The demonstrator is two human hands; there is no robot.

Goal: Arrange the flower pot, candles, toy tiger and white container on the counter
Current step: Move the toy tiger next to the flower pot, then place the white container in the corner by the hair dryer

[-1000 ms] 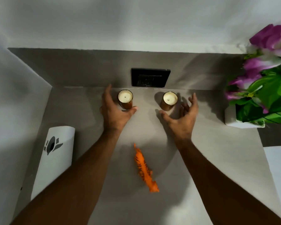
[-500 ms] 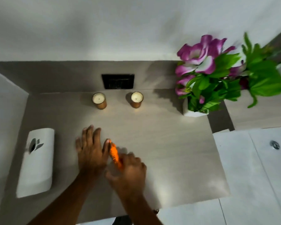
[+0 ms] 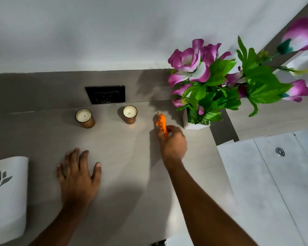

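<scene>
Tiger (image 3: 161,124) pinched in right hand (image 3: 173,143) fingers, at back row between right candle (image 3: 130,114) and flower pot (image 3: 196,124). Placing step. Next: set upright, let go. Left hand (image 3: 78,176) spread flat on worktop (image 3: 128,157).

Orange plastic toy tiger (image 3: 161,124) w/ dark stripes; two short round candles, white wax in amber-brown glass (image 3: 85,118) (image 3: 130,114), along back edge of pale grey-beige stone counter (image 3: 128,157). White flower pot (image 3: 194,124) w/ purple-and-white blooms, bright green leaves at back right corner; white curved container (image 3: 8,197) w/ dark grey leaf motif at left edge.
</scene>
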